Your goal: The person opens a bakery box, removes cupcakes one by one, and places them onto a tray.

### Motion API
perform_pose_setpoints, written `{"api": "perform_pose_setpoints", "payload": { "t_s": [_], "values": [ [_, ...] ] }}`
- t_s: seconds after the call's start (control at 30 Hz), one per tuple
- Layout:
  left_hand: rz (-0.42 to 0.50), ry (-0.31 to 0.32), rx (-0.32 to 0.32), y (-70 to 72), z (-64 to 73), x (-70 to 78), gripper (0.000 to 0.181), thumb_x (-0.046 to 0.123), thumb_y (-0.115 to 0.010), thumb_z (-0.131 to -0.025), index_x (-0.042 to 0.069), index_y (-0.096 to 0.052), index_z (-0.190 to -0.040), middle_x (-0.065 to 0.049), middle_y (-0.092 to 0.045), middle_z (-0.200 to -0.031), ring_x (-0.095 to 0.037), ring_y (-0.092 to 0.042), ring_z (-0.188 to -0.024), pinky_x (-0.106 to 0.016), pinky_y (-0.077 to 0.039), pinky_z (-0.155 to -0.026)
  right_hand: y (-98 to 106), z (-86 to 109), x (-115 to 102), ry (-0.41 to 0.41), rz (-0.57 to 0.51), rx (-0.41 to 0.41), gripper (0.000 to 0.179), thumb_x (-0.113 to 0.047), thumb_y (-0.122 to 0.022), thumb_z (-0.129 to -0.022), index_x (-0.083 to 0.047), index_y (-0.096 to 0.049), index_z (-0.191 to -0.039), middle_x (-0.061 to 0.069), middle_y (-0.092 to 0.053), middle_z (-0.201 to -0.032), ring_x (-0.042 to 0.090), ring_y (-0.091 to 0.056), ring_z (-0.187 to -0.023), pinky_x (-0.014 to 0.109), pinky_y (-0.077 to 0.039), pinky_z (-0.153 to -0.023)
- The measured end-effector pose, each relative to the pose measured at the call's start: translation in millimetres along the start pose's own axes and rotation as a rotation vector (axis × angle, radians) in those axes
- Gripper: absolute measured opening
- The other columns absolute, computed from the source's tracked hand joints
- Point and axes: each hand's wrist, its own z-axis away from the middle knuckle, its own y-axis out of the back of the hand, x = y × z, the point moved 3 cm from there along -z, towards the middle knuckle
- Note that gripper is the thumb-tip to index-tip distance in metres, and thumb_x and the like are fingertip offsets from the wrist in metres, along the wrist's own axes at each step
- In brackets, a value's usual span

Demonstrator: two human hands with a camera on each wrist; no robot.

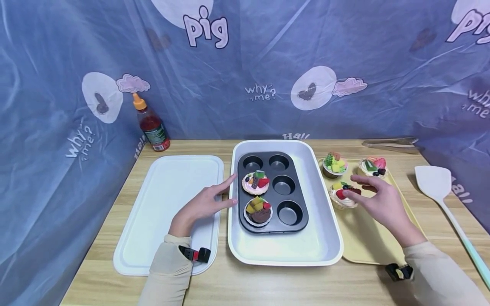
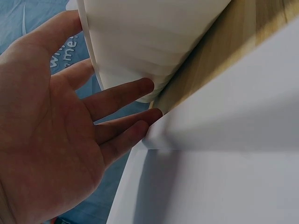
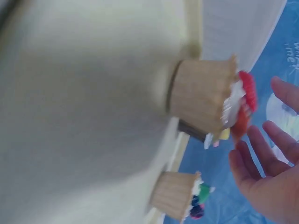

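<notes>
My left hand (image 1: 204, 202) has its fingers spread, with its fingertips at the left rim of a deep white pan (image 1: 323, 240); the left wrist view shows them by the pan's wall. Inside the pan lies a dark muffin tin (image 1: 272, 191). Two fruit-topped cupcakes fill its left-hand cups: a pink-cream one (image 1: 253, 189) and a chocolate one (image 1: 258, 211). My right hand (image 1: 383, 206) hovers with loosely bent fingers beside a strawberry-topped cupcake (image 1: 340, 202) on a yellow tray (image 1: 367, 242). In the right wrist view, a gap separates the fingers from that cupcake's wrapper (image 3: 201, 95).
Farther back on the yellow tray are a green-and-yellow-topped cupcake (image 1: 334, 165) and another fruit cupcake (image 1: 373, 167). Metal tongs (image 1: 392, 144) lie behind it, and a white spatula (image 1: 434, 180) lies to the right. At left are a flat white tray (image 1: 160, 204) and a sauce bottle (image 1: 153, 129).
</notes>
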Motion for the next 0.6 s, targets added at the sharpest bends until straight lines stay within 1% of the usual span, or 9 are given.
{"api": "perform_pose_setpoints", "payload": {
  "t_s": [0.03,0.07,0.13,0.2,0.27,0.3,0.37,0.43,0.6],
  "values": [
    [0.004,0.000,0.001,0.0,0.1,-0.2,0.078,0.053,-0.067,-0.093,0.047,-0.024,-0.157,-0.005,-0.049,-0.154,-0.030,-0.033,-0.151,-0.057,-0.024,-0.122,0.4,-1.5,-3.2,-0.002,0.008,-0.002,0.044,-0.019,-0.087,-0.079,-0.002,-0.073,-0.117,0.023,-0.072,-0.117,-0.025,-0.047,-0.089,0.000,-0.041,-0.075],
    [0.004,0.000,0.000,-0.1,0.3,-0.4,0.078,0.053,-0.067,-0.093,0.047,-0.024,-0.158,-0.005,-0.049,-0.154,-0.030,-0.033,-0.151,-0.057,-0.024,-0.122,0.9,-3.2,-6.4,0.001,0.008,-0.004,0.044,-0.020,-0.087,-0.080,-0.002,-0.073,-0.117,0.024,-0.071,-0.117,-0.019,-0.053,-0.090,0.001,-0.041,-0.075],
    [0.003,0.002,0.001,-0.2,0.3,-0.7,0.078,0.053,-0.067,-0.093,0.047,-0.024,-0.158,-0.005,-0.048,-0.155,-0.030,-0.033,-0.151,-0.057,-0.024,-0.122,1.3,-6.9,-13.6,0.003,0.013,-0.005,0.045,-0.023,-0.088,-0.079,-0.003,-0.073,-0.117,0.023,-0.071,-0.117,-0.018,-0.054,-0.090,0.000,-0.041,-0.076],
    [0.001,0.005,0.000,-0.4,0.3,-0.7,0.078,0.053,-0.067,-0.093,0.046,-0.024,-0.158,-0.005,-0.048,-0.155,-0.030,-0.032,-0.151,-0.056,-0.025,-0.122,1.5,-10.7,-20.9,0.018,0.004,-0.002,0.045,-0.024,-0.088,-0.079,-0.004,-0.073,-0.117,0.019,-0.073,-0.115,-0.018,-0.054,-0.090,0.000,-0.040,-0.077],
    [-0.004,0.008,-0.001,-0.4,0.1,-0.4,0.078,0.052,-0.067,-0.093,0.046,-0.024,-0.158,-0.005,-0.048,-0.155,-0.029,-0.032,-0.151,-0.056,-0.025,-0.122,1.4,-14.7,-27.6,0.034,-0.021,0.006,0.045,-0.022,-0.089,-0.078,-0.005,-0.074,-0.117,0.004,-0.075,-0.110,-0.021,-0.054,-0.090,-0.001,-0.040,-0.079],
    [-0.003,0.008,-0.001,-0.5,0.1,-0.2,0.078,0.052,-0.067,-0.093,0.046,-0.024,-0.158,-0.005,-0.048,-0.155,-0.029,-0.032,-0.151,-0.056,-0.025,-0.122,1.1,-16.4,-31.2,0.037,-0.030,0.008,0.045,-0.022,-0.089,-0.078,-0.005,-0.074,-0.117,-0.005,-0.074,-0.108,-0.026,-0.048,-0.089,-0.001,-0.040,-0.080],
    [-0.001,0.009,-0.004,-0.5,0.1,0.1,0.078,0.051,-0.067,-0.093,0.044,-0.024,-0.158,-0.005,-0.049,-0.154,-0.029,-0.032,-0.151,-0.056,-0.025,-0.122,0.2,-20.3,-37.9,0.054,-0.065,0.010,0.045,-0.019,-0.089,-0.078,-0.005,-0.074,-0.118,-0.020,-0.069,-0.103,-0.026,-0.050,-0.089,-0.001,-0.041,-0.081],
    [-0.001,0.011,-0.005,-0.4,0.2,0.3,0.078,0.050,-0.067,-0.094,0.043,-0.024,-0.159,-0.005,-0.049,-0.154,-0.029,-0.032,-0.151,-0.056,-0.025,-0.122,-1.1,-24.4,-44.4,0.074,-0.097,0.009,0.045,-0.015,-0.089,-0.077,-0.004,-0.073,-0.118,-0.028,-0.062,-0.103,-0.025,-0.052,-0.090,-0.001,-0.041,-0.083],
    [-0.001,0.017,-0.004,0.1,0.6,0.4,0.078,0.051,-0.067,-0.093,0.046,-0.024,-0.158,-0.005,-0.049,-0.154,-0.029,-0.032,-0.151,-0.056,-0.025,-0.122,-5.2,-33.7,-62.2,0.090,-0.165,0.000,0.048,-0.012,-0.089,-0.077,-0.004,-0.072,-0.121,-0.028,-0.064,-0.106,-0.022,-0.056,-0.093,-0.001,-0.042,-0.086]
  ]
}}
